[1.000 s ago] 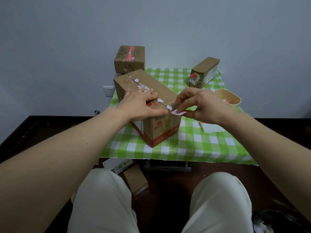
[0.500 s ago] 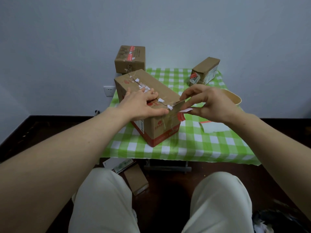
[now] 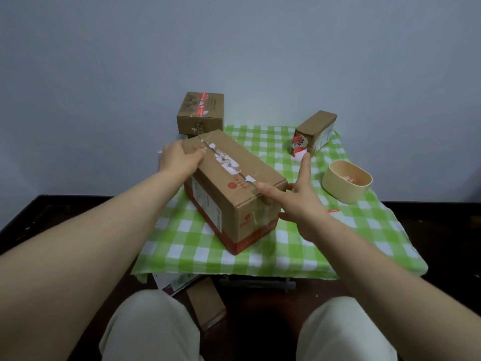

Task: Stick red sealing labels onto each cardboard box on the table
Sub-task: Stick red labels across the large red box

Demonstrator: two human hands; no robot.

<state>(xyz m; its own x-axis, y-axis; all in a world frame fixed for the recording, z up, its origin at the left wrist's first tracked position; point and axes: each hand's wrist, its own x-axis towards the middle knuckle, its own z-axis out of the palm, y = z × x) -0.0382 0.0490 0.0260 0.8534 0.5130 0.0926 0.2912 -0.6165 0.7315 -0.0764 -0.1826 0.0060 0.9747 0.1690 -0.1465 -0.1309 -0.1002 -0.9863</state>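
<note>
Since the large cardboard box (image 3: 234, 188) sits skewed across the middle of the checked tablecloth (image 3: 325, 243), its near red-banded corner close to the front edge, any hard push from us could slide it on the cloth toward that drop. Our left hand (image 3: 179, 158) lies with fingers flat over the far left corner of the top, holding nothing. Our right hand (image 3: 299, 204) is spread wide, thumb pressing the seam at the near end, other fingers against the end face. We cannot tell whether a red label is fully stuck under that thumb; lifting too soon may leave it curling. A white-and-red scrap (image 3: 299, 155) shows at our raised index fingertip, and it may cling there or land on the small box (image 3: 316, 131) behind it. To the right, the beige tub (image 3: 343, 194) of labels stands near our wrist, so an outward sweep could tip it. The rear box (image 3: 200, 113), already bearing a red strip, stands just behind the large one, so little room lies that way. Open cloth lies front right, where a loose red label (image 3: 334, 211) rests.
</note>
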